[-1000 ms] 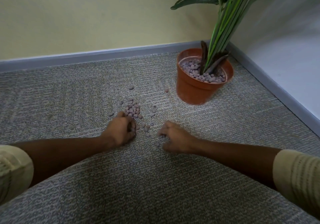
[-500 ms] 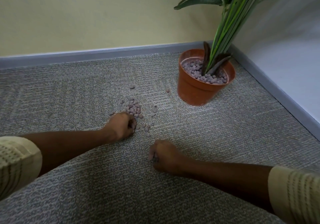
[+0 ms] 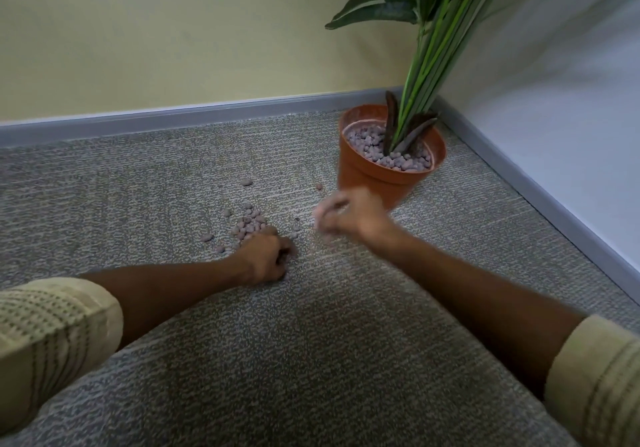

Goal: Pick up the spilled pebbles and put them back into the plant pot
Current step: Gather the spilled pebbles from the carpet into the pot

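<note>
At the far left we see our left sleeve (image 3: 52, 335), cream and ribbed, pushed up the forearm. Following that arm across the grey carpet (image 3: 311, 360), our left hand (image 3: 266, 256) rests on the floor at the near edge of the spilled pebbles (image 3: 249, 226), its fingers curled down into them; whether it actually grips any we cannot tell. A few stray pebbles lie apart from the heap, toward the wall. Further right, our right hand (image 3: 349, 214) hangs above the carpet, blurred, fingers bunched together as if closed on something, though we cannot tell what they hold. Just beyond it stands the plant pot (image 3: 356, 169), terracotta, upright in the corner, topped with pebbles around green stems. Our right sleeve (image 3: 595, 377) shows at the far right.
</note>
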{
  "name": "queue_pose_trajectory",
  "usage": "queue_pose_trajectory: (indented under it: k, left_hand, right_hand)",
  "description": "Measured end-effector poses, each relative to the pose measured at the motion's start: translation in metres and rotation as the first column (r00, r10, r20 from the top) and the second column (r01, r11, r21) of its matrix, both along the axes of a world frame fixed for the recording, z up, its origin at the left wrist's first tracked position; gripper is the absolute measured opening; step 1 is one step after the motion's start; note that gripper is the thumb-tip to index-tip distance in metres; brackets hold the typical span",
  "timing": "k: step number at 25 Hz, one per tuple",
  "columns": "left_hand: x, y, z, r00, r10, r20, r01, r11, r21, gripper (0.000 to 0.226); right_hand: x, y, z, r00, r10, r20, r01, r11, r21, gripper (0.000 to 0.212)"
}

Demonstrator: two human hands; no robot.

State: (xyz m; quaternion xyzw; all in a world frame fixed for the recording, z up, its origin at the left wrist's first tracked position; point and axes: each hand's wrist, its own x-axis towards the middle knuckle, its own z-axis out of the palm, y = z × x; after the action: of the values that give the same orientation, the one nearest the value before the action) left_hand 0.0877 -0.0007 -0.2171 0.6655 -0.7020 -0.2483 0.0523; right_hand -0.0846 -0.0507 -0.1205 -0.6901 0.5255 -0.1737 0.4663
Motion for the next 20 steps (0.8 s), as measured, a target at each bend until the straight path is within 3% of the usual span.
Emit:
queue_pose_trajectory:
  k: [3, 5, 7, 9, 13, 15, 17, 18, 20]
  left_hand:
    - [0.001, 0.000, 0.002, 0.999, -0.044, -0.004, 0.044, 0.999, 0.018, 0.043]
    - [0.002, -0.002, 0.001, 0.999, -0.050, -0.006, 0.050, 0.999, -0.009, 0.037]
    - [0.004, -0.003, -0.002, 0.998, -0.054, -0.010, 0.054, 0.998, -0.036, 0.028]
    - [0.004, -0.003, -0.003, 0.998, -0.062, -0.009, 0.061, 0.996, -0.059, 0.022]
    - [0.004, -0.001, -0.001, 0.999, -0.015, -0.049, 0.011, 0.997, -0.077, 0.017]
    - [0.006, -0.001, -0.001, 0.998, 0.010, -0.069, -0.013, 0.998, -0.057, 0.015]
    - [0.009, 0.001, 0.002, 0.996, 0.032, -0.082, -0.037, 0.998, -0.054, 0.016]
    - [0.011, 0.002, 0.003, 0.995, 0.042, -0.090, -0.048, 0.997, -0.062, 0.017]
    - [0.018, 0.003, 0.007, 0.994, 0.047, -0.103, -0.055, 0.995, -0.083, 0.018]
  right_hand:
    - [0.002, -0.047, 0.048, 0.996, -0.089, -0.021, 0.073, 0.908, -0.412, 0.012]
    - [-0.005, -0.076, 0.062, 0.970, -0.166, -0.177, 0.023, 0.791, -0.612, 0.009]
    - [-0.016, -0.099, 0.055, 0.915, -0.236, -0.328, -0.035, 0.762, -0.646, 0.006]
    - [-0.026, -0.108, 0.043, 0.880, -0.297, -0.372, -0.005, 0.776, -0.631, 0.005]
    - [-0.014, -0.069, 0.021, 0.921, -0.346, -0.180, 0.117, 0.686, -0.719, 0.010]
    - [0.000, -0.034, -0.006, 0.964, -0.223, -0.144, 0.087, 0.779, -0.621, 0.011]
    - [0.013, -0.001, -0.041, 0.985, -0.008, -0.172, -0.048, 0.946, -0.321, 0.020]
    - [0.018, 0.010, -0.058, 0.975, 0.094, -0.202, -0.129, 0.978, -0.166, 0.033]
    - [0.028, 0.023, -0.085, 0.925, 0.203, -0.322, -0.232, 0.971, -0.055, 0.053]
